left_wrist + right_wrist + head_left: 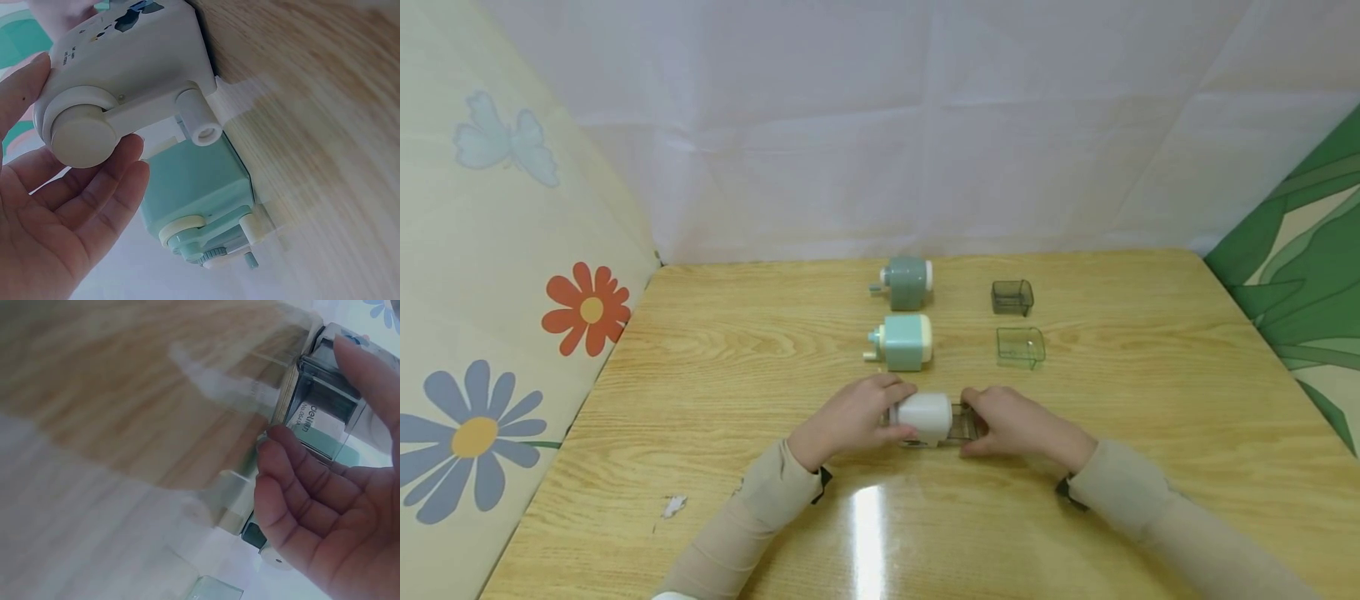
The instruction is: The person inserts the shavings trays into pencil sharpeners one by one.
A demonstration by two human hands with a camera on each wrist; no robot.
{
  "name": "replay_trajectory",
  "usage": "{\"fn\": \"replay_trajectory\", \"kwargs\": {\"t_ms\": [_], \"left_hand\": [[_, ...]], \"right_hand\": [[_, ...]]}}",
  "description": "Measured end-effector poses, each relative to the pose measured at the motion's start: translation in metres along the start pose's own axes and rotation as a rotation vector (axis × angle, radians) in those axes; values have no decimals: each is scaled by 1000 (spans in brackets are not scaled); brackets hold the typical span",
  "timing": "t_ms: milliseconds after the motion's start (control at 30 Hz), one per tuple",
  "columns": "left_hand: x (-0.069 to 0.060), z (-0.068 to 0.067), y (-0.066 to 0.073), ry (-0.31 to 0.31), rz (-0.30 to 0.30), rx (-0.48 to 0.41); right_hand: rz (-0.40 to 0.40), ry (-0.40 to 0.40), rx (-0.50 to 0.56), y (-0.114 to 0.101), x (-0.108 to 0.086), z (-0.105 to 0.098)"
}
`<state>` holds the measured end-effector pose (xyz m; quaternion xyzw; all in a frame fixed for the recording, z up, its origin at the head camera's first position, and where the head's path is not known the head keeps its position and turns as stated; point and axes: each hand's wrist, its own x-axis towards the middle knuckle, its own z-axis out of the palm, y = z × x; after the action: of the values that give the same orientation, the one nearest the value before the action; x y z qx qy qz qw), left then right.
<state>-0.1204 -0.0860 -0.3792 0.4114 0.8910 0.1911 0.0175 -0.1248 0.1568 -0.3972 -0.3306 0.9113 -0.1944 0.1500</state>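
A white hand-crank pencil sharpener sits on the table in front of the person. The left hand grips its crank end; in the left wrist view, the fingers bend around the round hub, beside the crank handle. At the sharpener's other end is a clear smoky shavings drawer. The right hand holds this drawer between thumb and fingers. In the right wrist view the drawer stands partly within the sharpener's body; how deep it reaches is hard to tell.
Behind the hands stand a mint-green sharpener and a dark teal sharpener, cranks to the left. To their right lie a green clear drawer and a dark smoky drawer. A white cloth hangs along the table's back edge.
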Motion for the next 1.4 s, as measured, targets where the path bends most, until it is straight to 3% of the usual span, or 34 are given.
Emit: {"fn": "replay_trajectory", "kwargs": {"t_ms": [400, 900, 1400], "left_hand": [[0, 1, 0, 11, 14, -15], [0, 0, 0, 8, 25, -12], [0, -1, 1, 6, 19, -11]], "right_hand": [[-28, -1, -33, -3, 4, 1], [-90, 52, -34, -3, 6, 5], [-86, 32, -9, -7, 11, 4]]}}
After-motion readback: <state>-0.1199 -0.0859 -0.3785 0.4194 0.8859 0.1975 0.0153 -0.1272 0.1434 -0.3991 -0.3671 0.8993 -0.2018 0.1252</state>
